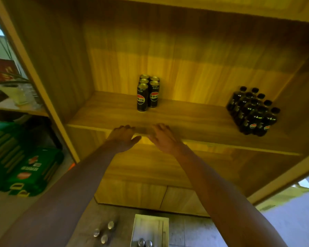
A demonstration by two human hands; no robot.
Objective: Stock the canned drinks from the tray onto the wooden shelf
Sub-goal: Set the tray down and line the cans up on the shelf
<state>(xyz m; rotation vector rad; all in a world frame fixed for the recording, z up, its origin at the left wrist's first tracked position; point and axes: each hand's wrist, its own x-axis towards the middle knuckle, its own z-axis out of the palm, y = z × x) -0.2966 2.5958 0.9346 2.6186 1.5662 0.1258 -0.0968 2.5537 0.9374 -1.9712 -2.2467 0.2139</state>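
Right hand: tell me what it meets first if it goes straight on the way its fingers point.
Probably the black cans. The right hand is empty at the wooden shelf front edge, fingers aimed up-left; depth is unclear.

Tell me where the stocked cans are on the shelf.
In the head view, the cans stand clustered left of centre on the shelf, beyond both empty hands, with the bottle pack far to their right.
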